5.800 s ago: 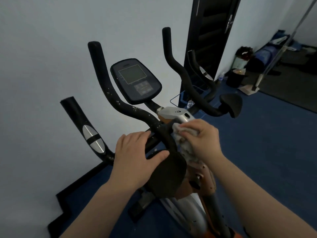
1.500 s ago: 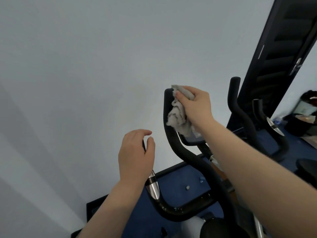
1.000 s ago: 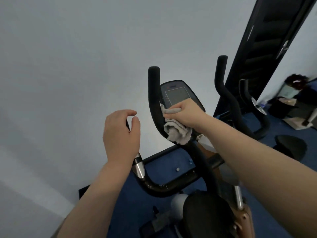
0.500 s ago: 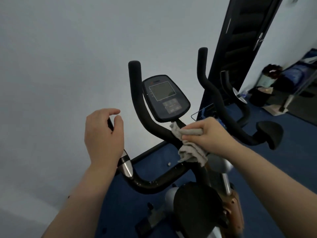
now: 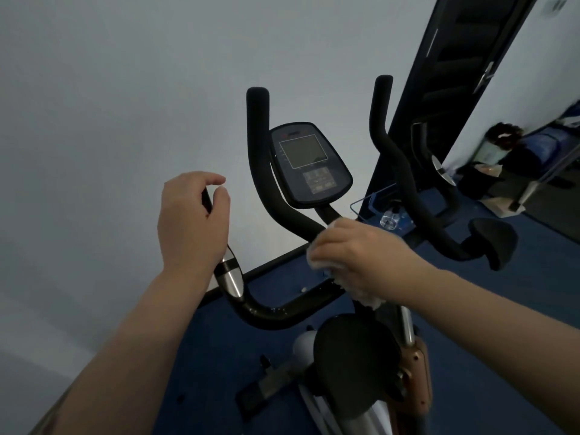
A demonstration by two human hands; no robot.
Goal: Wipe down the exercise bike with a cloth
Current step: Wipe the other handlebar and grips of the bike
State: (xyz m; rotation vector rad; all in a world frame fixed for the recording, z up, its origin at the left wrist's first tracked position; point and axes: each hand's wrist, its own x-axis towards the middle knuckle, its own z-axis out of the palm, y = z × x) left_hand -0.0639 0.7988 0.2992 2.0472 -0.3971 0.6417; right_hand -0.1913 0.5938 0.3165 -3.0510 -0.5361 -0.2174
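Your right hand point(image 5: 361, 259), fingers clenched on the cloth point(image 5: 365, 298), has slid down the upright handlebar point(image 5: 260, 171) to its base, so that bar looks wiped, while your left hand point(image 5: 191, 221) keeps gripping the side grip point(image 5: 230, 277).

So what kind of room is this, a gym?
Probably a home workout room rather than a public gym. An exercise bike with a console stands against a plain wall on blue carpet, and bags and clutter are piled beyond a dark door.
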